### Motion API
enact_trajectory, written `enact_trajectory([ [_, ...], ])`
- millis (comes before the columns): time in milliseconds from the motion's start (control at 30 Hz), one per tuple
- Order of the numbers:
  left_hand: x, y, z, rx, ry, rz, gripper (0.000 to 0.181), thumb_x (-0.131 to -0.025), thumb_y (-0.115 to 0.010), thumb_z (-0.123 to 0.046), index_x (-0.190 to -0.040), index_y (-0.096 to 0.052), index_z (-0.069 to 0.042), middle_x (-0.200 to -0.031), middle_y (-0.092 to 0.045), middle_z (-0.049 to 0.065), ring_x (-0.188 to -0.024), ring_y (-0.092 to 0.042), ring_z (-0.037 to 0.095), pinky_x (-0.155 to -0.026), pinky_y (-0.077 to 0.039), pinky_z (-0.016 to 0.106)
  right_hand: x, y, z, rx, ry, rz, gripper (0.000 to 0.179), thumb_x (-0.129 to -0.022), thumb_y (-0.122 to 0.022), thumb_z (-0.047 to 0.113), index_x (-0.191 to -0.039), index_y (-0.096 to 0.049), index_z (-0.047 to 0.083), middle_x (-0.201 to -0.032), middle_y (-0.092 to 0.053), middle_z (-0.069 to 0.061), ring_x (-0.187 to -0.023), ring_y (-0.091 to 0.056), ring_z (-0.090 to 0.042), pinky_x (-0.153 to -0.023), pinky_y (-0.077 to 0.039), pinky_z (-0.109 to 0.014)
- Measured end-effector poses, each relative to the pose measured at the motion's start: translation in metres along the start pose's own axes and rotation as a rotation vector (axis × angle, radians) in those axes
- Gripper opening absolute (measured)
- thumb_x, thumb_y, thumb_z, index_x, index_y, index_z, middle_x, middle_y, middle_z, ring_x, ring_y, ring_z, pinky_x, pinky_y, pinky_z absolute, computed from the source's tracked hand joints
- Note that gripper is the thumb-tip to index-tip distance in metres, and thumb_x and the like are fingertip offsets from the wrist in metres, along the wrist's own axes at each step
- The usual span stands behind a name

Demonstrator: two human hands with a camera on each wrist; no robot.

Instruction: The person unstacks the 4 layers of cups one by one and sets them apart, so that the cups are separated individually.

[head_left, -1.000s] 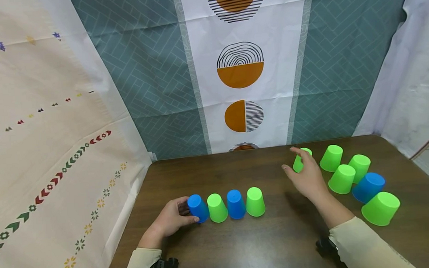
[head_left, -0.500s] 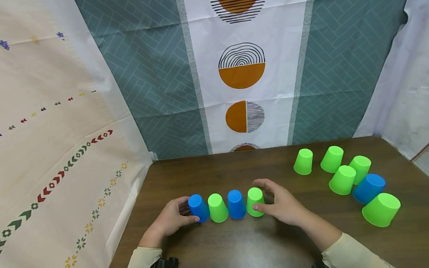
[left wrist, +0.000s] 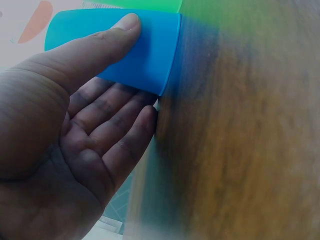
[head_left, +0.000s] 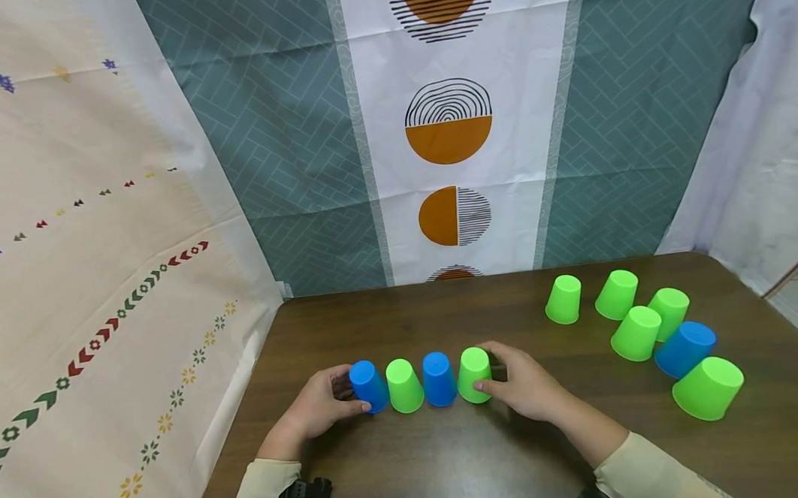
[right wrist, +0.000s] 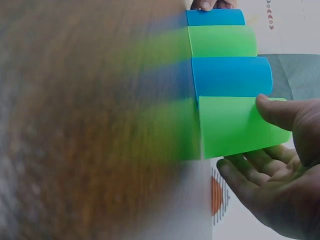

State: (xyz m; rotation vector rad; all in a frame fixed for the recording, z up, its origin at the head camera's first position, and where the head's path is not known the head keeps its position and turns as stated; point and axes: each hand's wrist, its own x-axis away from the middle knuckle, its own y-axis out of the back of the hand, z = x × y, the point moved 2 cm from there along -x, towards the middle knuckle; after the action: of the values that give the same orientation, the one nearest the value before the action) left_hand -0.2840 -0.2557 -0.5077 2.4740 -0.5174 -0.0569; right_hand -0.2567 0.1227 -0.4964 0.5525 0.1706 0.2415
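Note:
Four-sided framing aside, a row of upside-down plastic cups stands on the brown table [head_left: 410, 466]. My left hand [head_left: 318, 407] holds the blue cup [head_left: 368, 387] at the row's left end, thumb on its near side and fingers behind. Beside it come a green cup [head_left: 405, 386] and another blue cup [head_left: 439, 380]. At the right end my right hand [head_left: 527, 387] grips a green cup [head_left: 473, 373] between thumb and fingers. In the right wrist view the thumb [right wrist: 280, 112] lies on that green cup; its fingers are partly hidden behind it.
Towards the back right stand several more upside-down cups: a lone green cup [head_left: 563, 300], a blue cup [head_left: 686, 349] and other green ones, such as the nearest green cup [head_left: 708, 388]. Patterned cloth [head_left: 300, 171] hangs behind the table.
My right hand has come left and down from beside the back green cup to the row's right end and taken hold of the green cup there. The left hand has stayed in place.

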Motion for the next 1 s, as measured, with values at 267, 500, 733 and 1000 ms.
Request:
enact_trajectory([
  [267,-0.001,0.000,-0.001,-0.004,-0.011,0.001,0.064,-0.084,-0.091,-0.024,-0.138,-0.063,-0.006,-0.134,-0.069,0.014,-0.123,-0.066,0.038,-0.104,-0.052,0.058,0.002,0.018,0.002,-0.002,0.019,-0.051,0.053,-0.094,-0.082,0.021,-0.141,-0.060,0.014,-0.130,-0.068,-0.004,-0.119,-0.066,-0.034,-0.099,-0.056,-0.055],
  [500,0.000,-0.001,-0.001,0.002,0.004,-0.003,0.063,-0.084,-0.091,-0.022,-0.138,-0.063,-0.006,-0.133,-0.069,0.013,-0.123,-0.067,0.037,-0.104,-0.052,0.058,0.004,0.046,-0.011,-0.012,0.040,-0.146,0.053,-0.095,-0.081,0.022,-0.141,-0.058,0.012,-0.130,-0.068,-0.009,-0.116,-0.069,-0.037,-0.093,-0.060,-0.050],
  [733,0.001,0.000,-0.001,0.012,0.013,0.000,0.062,-0.084,-0.091,-0.021,-0.137,-0.063,-0.006,-0.133,-0.070,0.012,-0.123,-0.067,0.037,-0.105,-0.051,0.058,0.009,0.081,-0.029,0.049,0.018,-0.205,0.057,-0.097,-0.079,0.029,-0.144,-0.054,0.008,-0.136,-0.066,-0.019,-0.116,-0.069,-0.040,-0.091,-0.060,-0.051],
  [1000,0.001,0.000,-0.001,0.009,0.009,0.006,0.062,-0.084,-0.091,-0.023,-0.137,-0.063,-0.006,-0.133,-0.070,0.013,-0.123,-0.067,0.036,-0.105,-0.051,0.058,0.013,0.115,-0.055,0.161,-0.060,-0.271,0.068,-0.100,-0.073,0.039,-0.147,-0.046,-0.001,-0.138,-0.062,-0.030,-0.125,-0.060,-0.049,-0.092,-0.056,-0.060],
])
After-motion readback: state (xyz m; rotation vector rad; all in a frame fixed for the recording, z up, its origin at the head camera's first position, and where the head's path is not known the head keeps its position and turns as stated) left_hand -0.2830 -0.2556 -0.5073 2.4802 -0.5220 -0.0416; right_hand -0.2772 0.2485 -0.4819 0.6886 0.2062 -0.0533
